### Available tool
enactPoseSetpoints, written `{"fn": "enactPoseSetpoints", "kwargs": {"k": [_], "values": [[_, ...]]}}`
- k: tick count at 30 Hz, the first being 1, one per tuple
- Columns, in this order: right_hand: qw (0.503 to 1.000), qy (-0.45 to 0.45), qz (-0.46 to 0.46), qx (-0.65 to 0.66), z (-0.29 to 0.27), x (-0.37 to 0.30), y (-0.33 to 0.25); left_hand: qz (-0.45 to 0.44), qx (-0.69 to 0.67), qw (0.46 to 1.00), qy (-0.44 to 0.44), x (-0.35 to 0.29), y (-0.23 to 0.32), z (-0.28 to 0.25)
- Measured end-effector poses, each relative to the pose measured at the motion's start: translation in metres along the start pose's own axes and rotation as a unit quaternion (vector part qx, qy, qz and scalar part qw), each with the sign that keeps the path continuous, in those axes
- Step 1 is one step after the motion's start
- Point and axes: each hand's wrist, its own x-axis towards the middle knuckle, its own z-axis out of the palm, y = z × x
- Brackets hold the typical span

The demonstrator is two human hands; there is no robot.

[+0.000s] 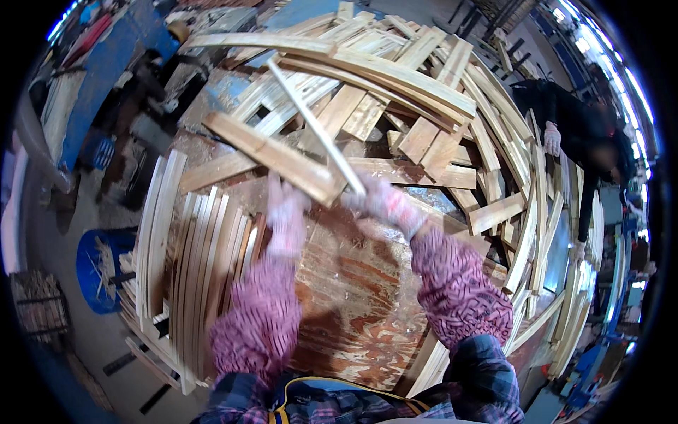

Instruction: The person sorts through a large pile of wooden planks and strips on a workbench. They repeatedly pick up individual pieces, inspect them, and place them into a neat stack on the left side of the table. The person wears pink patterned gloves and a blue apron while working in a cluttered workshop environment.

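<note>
My right hand (pixel 387 206), in a pale pink-stained glove, is closed round the near end of a thin whitish wooden strip (pixel 314 121). The strip slants up and left over the pile. A broader wooden board (pixel 265 152) lies at an angle beneath it, its near end close to my right hand. My left hand (pixel 286 220), also gloved, is just below this board, with its fingertips at the board's lower edge. Motion smears those fingers, so whether they grip the board is unclear. Both forearms wear pink patterned sleeves.
A jumbled heap of wooden boards (pixel 424 134) covers the table's far and right sides. Upright slats (pixel 201 247) stand in a row at left. Bare worn plywood (pixel 346 311) lies before me. A blue bin (pixel 88 272) stands at left; another person (pixel 572 120) is at right.
</note>
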Motion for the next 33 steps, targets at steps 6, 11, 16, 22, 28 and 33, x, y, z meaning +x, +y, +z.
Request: {"fn": "enactPoseSetpoints", "kwargs": {"k": [6,11,16,22,28,33], "values": [[0.996,-0.057,0.006,0.068,0.060,-0.040,0.046,-0.090,-0.119,0.986,0.070,-0.035,-0.018,-0.015],[0.995,-0.066,-0.072,0.015,0.048,-0.027,0.051,0.041,0.044,0.998,0.025,-0.089,-0.025,-0.027],[0.950,-0.176,-0.198,-0.168,0.033,-0.020,0.010,-0.227,-0.037,0.968,-0.099,-0.071,-0.039,-0.048],[0.696,0.403,-0.036,-0.593,-0.140,0.113,0.060,-0.167,-0.180,0.955,-0.168,-0.064,-0.033,-0.036],[0.694,0.317,0.027,-0.646,-0.182,0.135,0.070,-0.185,-0.168,0.959,-0.131,-0.064,-0.040,-0.050],[0.698,0.291,0.072,-0.651,-0.206,0.122,0.056,-0.193,-0.155,0.957,-0.151,-0.082,-0.013,-0.051]]}}
